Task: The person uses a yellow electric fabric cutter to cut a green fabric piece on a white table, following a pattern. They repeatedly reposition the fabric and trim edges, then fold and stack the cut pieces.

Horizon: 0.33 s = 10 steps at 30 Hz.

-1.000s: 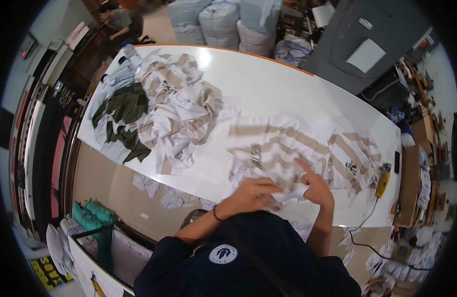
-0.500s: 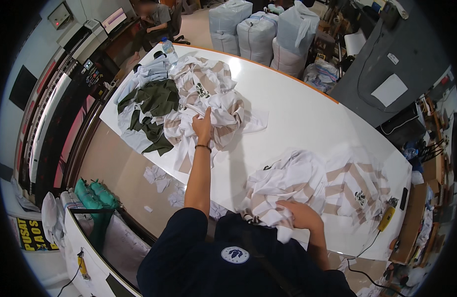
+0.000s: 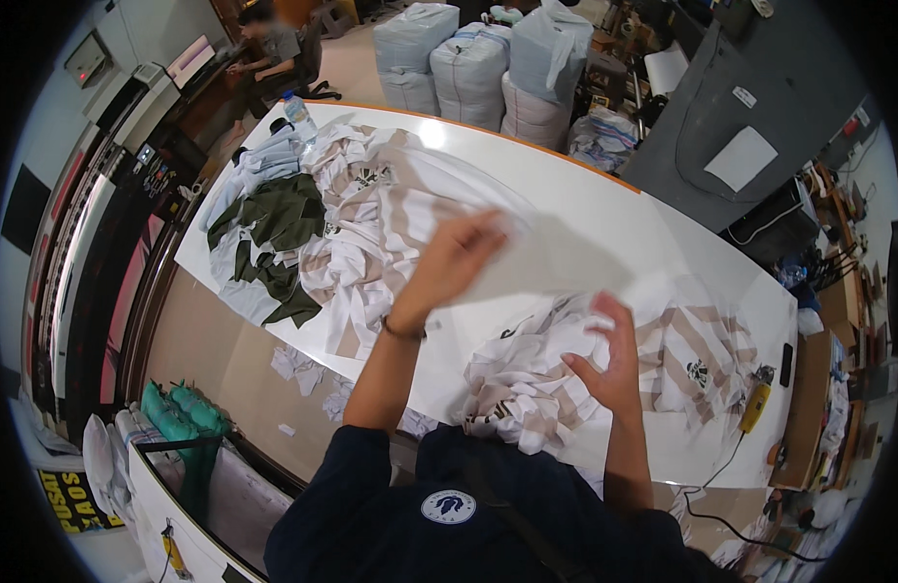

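Observation:
My left hand [image 3: 459, 257] is blurred above the middle of the white table, its fingers curled around the edge of a white-and-beige striped garment [image 3: 405, 199]. That cloth stretches from the heap at the left toward my fingertips. Over the near right heap of similar striped garments [image 3: 536, 379], my right hand [image 3: 614, 364] is raised, thumb and fingers spread, holding nothing. Another striped garment with a small dark print [image 3: 697, 374] lies to the right of it. Dark green cloth [image 3: 274, 219] rests at the left end of the heap.
A clear bottle [image 3: 298, 112] stands at the table's far left corner. A yellow corded tool [image 3: 756, 406] lies at the right edge. Stuffed white sacks [image 3: 468, 73] stand beyond the table. A seated person [image 3: 269, 49] is at the far left, and a large printer [image 3: 89, 262] runs along the left.
My left hand has moved right and up from the left heap, drawing the striped garment with it. My right hand has lifted off the near heap and opened.

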{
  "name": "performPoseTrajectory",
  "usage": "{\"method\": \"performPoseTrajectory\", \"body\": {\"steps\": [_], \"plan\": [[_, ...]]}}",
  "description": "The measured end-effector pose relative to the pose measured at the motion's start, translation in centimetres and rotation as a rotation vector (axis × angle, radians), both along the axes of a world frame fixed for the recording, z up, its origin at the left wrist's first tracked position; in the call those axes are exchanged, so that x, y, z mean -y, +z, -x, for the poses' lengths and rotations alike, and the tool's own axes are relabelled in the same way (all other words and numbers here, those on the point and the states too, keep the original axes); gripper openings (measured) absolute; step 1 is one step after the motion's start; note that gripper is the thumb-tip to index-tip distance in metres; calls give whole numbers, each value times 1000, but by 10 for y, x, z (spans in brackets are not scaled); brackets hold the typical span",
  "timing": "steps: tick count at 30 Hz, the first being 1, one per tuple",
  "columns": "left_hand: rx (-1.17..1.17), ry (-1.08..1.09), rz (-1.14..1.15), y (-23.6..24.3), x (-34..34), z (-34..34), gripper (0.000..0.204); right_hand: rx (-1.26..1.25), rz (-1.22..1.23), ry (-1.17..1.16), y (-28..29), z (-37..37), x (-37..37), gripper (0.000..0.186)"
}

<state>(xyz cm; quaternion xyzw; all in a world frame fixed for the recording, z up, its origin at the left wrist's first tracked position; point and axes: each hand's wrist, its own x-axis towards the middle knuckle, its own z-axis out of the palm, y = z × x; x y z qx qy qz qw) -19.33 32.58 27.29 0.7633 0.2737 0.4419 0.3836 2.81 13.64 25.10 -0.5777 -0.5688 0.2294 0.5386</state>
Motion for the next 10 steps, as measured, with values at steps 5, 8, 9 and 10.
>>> {"method": "performPoseTrajectory", "body": {"steps": [5, 8, 9, 10], "plan": [[-212, -717, 119, 64, 77, -13, 26, 269, -296, 214, 38, 13, -29, 74], [-283, -704, -18, 84, 79, -2, 32, 245, 9, 337, 25, -1, -26, 68], [-278, -617, -86, 90, 73, 1, 35, 225, 54, 193, 14, -2, -25, 67], [-275, -518, -152, 93, 67, 7, 39, 223, 56, 184, 12, -5, -22, 67]]}}
